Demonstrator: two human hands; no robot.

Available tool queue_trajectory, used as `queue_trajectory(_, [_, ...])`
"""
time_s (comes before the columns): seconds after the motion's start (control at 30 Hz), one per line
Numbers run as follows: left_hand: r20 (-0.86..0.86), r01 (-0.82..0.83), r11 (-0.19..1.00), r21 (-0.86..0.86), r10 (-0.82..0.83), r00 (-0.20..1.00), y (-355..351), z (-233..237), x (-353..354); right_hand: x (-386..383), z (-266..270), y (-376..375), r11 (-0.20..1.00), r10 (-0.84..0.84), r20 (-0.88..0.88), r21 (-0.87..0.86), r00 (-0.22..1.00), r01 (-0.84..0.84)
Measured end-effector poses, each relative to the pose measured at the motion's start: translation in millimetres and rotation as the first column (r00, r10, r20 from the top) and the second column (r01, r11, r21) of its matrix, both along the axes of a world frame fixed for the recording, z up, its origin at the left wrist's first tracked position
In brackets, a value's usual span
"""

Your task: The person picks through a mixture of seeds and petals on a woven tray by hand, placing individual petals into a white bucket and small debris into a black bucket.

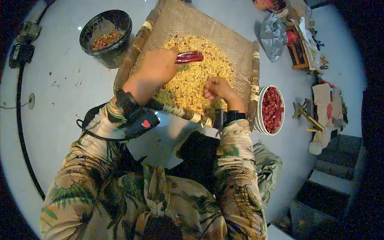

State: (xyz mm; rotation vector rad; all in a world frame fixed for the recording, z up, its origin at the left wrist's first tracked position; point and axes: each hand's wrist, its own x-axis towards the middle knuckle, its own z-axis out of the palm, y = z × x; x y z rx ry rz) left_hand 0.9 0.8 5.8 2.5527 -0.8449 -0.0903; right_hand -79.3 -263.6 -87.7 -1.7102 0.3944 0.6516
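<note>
My left hand [157, 69] is closed on one end of a dried red chili [189, 57], which points right above a wide heap of yellow seeds [196, 82]. The heap, flecked with red bits, lies on a square woven tray [236, 40] with a wooden frame. Lower and to the right, my right hand [219, 89] is curled with its fingers together, over the near right part of the seeds. Whatever those fingers may hold is too small or hidden to name.
A black bucket [113, 54] with red and yellow bits stands left of the tray. Right of it, stacked white tubs [262, 116] hold red chili pieces [273, 110]. Farther right are a grey plastic bag [273, 38], a small wooden stool [306, 114] and dark stairs [330, 172].
</note>
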Motion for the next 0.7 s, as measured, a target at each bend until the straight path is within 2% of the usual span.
queue_trajectory(0.03, [0.003, 0.007, 1.0, -0.026, -0.007, 1.0, 0.9, -2.2, 0.2, 1.6, 11.4, 7.8, 0.996, -0.063, 0.06, -0.056, 0.996, 0.066])
queue_trajectory(0.13, [0.057, 0.014, 1.0, -0.028, -0.013, 0.998, 1.6, -3.9, 1.1, 5.8, 27.6, 11.7, 0.984, -0.176, 0.089, 0.005, 0.98, 0.176])
queue_trajectory(0.17, [0.034, 0.009, 1.0, -0.013, -0.009, 0.999, 1.3, -3.9, 1.7, 3.5, 24.9, 6.3, 0.987, -0.156, 0.135, -0.01, 0.979, 0.158])
queue_trajectory(0.27, [0.001, 0.006, 1.0, 0.003, -0.006, 1.0, 1.7, 0.0, 2.0, -0.3, 27.0, -0.6, 0.963, -0.248, 0.102, -0.078, 0.963, 0.256])
queue_trajectory(0.3, [0.014, 0.015, 1.0, -0.009, -0.015, 1.0, 2.3, 1.0, 1.3, -2.6, 29.9, -5.5, 0.971, -0.189, 0.15, -0.118, 0.971, 0.207])
queue_trajectory(0.4, [0.032, 0.025, 0.999, -0.046, -0.024, 0.999, 2.2, -0.2, -0.3, -9.9, 24.8, -28.1, 0.957, -0.253, 0.167, -0.103, 0.953, 0.272])
queue_trajectory(0.43, [0.035, 0.027, 0.998, -0.058, -0.025, 0.999, 1.7, -1.2, -0.2, -14.6, 30.9, -37.5, 0.931, -0.345, 0.207, -0.05, 0.916, 0.362])
queue_trajectory(0.5, [0.04, 0.027, 0.998, -0.061, -0.024, 0.999, 1.0, -3.4, 1.0, -25.6, 48.5, -58.7, 0.853, -0.515, 0.272, 0.068, 0.812, 0.518])
queue_trajectory(0.6, [0.021, 0.008, 1.0, -0.012, -0.008, 1.0, 1.8, -1.0, 1.6, -54.7, 58.5, -96.3, 0.611, -0.778, 0.46, 0.398, 0.428, 0.684])
queue_trajectory(0.67, [-0.001, -0.008, 1.0, 0.023, 0.008, 1.0, -0.3, 2.2, 0.7, -74.1, 68.2, -102.2, 0.531, -0.648, 0.751, 0.327, 0.127, 0.782])
queue_trajectory(0.7, [-0.012, -0.02, 0.999, 0.034, 0.02, 1.0, -1.7, 3.2, -0.8, -83.5, 70.5, -102.0, 0.493, -0.559, 0.824, 0.244, 0.089, 0.835])
